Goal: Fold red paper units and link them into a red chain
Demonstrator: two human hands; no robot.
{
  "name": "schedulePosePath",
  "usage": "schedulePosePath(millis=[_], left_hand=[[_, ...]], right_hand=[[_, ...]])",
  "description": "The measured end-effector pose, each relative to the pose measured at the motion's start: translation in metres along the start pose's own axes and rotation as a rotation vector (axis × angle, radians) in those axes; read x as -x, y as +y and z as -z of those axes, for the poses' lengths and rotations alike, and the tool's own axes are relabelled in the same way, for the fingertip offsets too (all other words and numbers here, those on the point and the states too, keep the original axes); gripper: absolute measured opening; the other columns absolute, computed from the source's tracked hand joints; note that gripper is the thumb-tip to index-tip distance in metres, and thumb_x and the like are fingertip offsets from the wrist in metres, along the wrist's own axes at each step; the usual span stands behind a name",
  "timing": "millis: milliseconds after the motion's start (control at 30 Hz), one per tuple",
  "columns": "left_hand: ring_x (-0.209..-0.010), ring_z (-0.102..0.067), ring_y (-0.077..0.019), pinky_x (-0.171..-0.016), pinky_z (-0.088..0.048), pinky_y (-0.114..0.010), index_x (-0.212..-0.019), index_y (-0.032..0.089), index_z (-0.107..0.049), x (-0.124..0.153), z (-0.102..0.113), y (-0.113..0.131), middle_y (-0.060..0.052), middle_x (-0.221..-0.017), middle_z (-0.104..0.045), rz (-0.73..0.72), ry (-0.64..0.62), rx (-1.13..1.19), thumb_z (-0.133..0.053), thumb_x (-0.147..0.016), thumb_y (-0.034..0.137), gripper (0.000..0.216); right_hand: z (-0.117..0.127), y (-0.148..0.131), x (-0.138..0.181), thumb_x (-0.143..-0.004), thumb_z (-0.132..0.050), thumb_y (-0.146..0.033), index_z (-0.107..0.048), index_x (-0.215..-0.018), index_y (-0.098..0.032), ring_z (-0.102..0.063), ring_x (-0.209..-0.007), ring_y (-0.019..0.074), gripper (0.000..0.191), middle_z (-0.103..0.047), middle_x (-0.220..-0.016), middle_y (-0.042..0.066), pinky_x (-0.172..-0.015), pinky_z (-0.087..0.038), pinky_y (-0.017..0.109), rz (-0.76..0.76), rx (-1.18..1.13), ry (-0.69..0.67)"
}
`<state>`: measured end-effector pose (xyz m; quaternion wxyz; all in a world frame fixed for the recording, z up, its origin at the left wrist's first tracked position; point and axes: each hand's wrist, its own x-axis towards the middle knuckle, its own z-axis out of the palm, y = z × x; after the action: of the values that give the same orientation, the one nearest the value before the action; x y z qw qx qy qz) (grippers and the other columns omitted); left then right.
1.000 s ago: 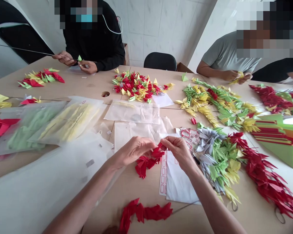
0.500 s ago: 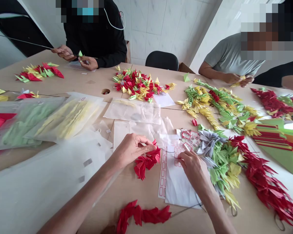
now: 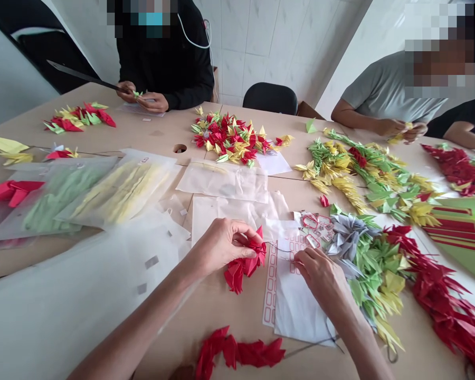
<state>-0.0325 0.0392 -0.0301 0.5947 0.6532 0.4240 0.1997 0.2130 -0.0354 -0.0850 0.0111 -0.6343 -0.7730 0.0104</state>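
My left hand (image 3: 225,245) pinches the upper end of a short bunch of red folded paper pieces (image 3: 237,272). A thin dark cord (image 3: 277,247) runs from this bunch to my right hand (image 3: 320,274), whose fingertips are closed on it above white sheets (image 3: 301,311) printed with red boxes. Nearer to me on the table lies a red folded-paper strand (image 3: 241,351), with a dark cord trailing from its right end. Close to my right hand is a pile of green folded paper (image 3: 368,258), with grey and yellow pieces in it.
Translucent bags (image 3: 122,190) of folded paper lie at left, beside a large plastic sheet (image 3: 83,301). A mixed paper pile (image 3: 229,137) is mid-table; long red strands (image 3: 439,301) lie right. Across the table, one person (image 3: 162,63) holds a long dark strip; another (image 3: 391,89) handles yellow paper.
The view has shifted slightly, moving everything rightward. My left fingers have closed further over the red bunch. Across the table, the dark strip has swung and the green paper there sits lower.
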Motion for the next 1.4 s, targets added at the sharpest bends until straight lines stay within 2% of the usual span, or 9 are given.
schedulePosePath(millis=[233,400,533,600,667,767,900,1067,1400], left_hand=[[-0.082,-0.067,-0.0179,-0.071,-0.051,-0.024,-0.086,0.016,-0.069,-0.001,-0.001,-0.002,-0.005,-0.088,-0.071,-0.021,-0.028,0.037,-0.062,-0.073,0.018,0.015],[-0.075,-0.066,-0.0187,-0.062,-0.049,-0.023,-0.08,0.015,-0.067,0.002,0.003,-0.001,-0.005,-0.078,-0.07,0.047,0.008,0.033,-0.065,-0.071,0.023,0.012],[-0.064,-0.062,-0.0141,-0.056,-0.045,-0.021,-0.073,0.015,-0.064,-0.001,0.007,-0.001,-0.002,-0.068,-0.067,0.08,0.062,0.1,-0.067,-0.07,0.026,0.012],[-0.063,-0.06,-0.0122,-0.058,-0.045,-0.021,-0.071,0.014,-0.063,-0.003,0.009,-0.002,-0.001,-0.069,-0.066,0.092,0.056,0.2,-0.068,-0.07,0.026,0.013],[-0.064,-0.06,-0.012,-0.061,-0.046,-0.022,-0.071,0.013,-0.062,-0.006,0.01,-0.004,-0.002,-0.07,-0.065,0.12,0.028,0.317,-0.069,-0.069,0.026,0.015],[-0.065,-0.061,-0.0126,-0.063,-0.047,-0.024,-0.072,0.012,-0.062,-0.009,0.011,-0.007,-0.003,-0.069,-0.065,0.16,0.008,0.416,-0.072,-0.068,0.026,0.018],[-0.062,-0.059,-0.0104,-0.063,-0.046,-0.022,-0.071,0.01,-0.062,-0.01,0.013,-0.011,-0.003,-0.068,-0.066,0.165,0.038,0.459,-0.074,-0.066,0.026,0.02],[-0.058,-0.061,-0.0112,-0.061,-0.046,-0.023,-0.069,0.011,-0.058,-0.01,0.013,-0.012,-0.002,-0.064,-0.065,0.214,-0.022,0.502,-0.075,-0.066,0.027,0.023],[-0.06,-0.065,-0.0149,-0.063,-0.051,-0.029,-0.069,0.012,-0.054,-0.011,0.012,-0.011,-0.003,-0.07,-0.065,0.248,-0.092,0.557,-0.078,-0.061,0.033,0.032]], right_hand=[[-0.002,0.002,-0.008,-0.076,-0.053,-0.007,-0.057,-0.067,-0.017,-0.057,-0.067,0.0165,0.014,-0.06,-0.071,0.004,-0.056,-0.037,0.025,0.187,0.089,0.015],[-0.003,0.003,-0.007,-0.077,-0.049,-0.01,-0.052,-0.068,-0.018,-0.056,-0.064,0.0171,0.013,-0.057,-0.068,0.003,-0.054,-0.036,0.026,0.189,0.069,0.059],[0.013,-0.012,-0.002,-0.083,-0.044,-0.014,-0.049,-0.075,-0.019,-0.05,-0.055,0.0117,0.01,-0.054,-0.064,-0.001,-0.052,-0.037,0.022,0.081,-0.342,0.049],[0.02,-0.028,-0.001,-0.085,-0.045,-0.017,-0.05,-0.079,-0.02,-0.05,-0.055,0.0102,0.009,-0.055,-0.066,-0.002,-0.055,-0.041,0.021,-0.007,-0.62,0.134],[0.023,-0.046,-0.002,-0.087,-0.047,-0.021,-0.054,-0.095,-0.019,-0.057,-0.067,0.0115,0.011,-0.06,-0.077,0.001,-0.063,-0.046,0.021,-0.057,-0.868,0.184],[0.022,-0.069,-0.005,-0.087,-0.051,-0.022,-0.06,-0.105,-0.021,-0.06,-0.073,0.0125,0.02,-0.064,-0.081,0.001,-0.066,-0.047,0.022,-0.059,-1.039,0.2],[0.021,-0.082,-0.008,-0.084,-0.056,-0.02,-0.068,-0.091,-0.021,-0.058,-0.066,0.0114,0.014,-0.062,-0.073,0.0,-0.06,-0.045,0.021,-0.064,-0.985,0.315],[0.022,-0.085,-0.007,-0.081,-0.059,-0.017,-0.07,-0.087,-0.022,-0.048,-0.052,0.009,0.014,-0.053,-0.06,-0.003,-0.049,-0.039,0.02,-0.076,-0.79,0.446],[0.019,-0.087,-0.007,-0.08,-0.056,-0.015,-0.071,-0.087,-0.019,-0.045,-0.048,0.0081,0.017,-0.048,-0.056,-0.003,-0.046,-0.037,0.02,-0.074,-0.769,0.454]])
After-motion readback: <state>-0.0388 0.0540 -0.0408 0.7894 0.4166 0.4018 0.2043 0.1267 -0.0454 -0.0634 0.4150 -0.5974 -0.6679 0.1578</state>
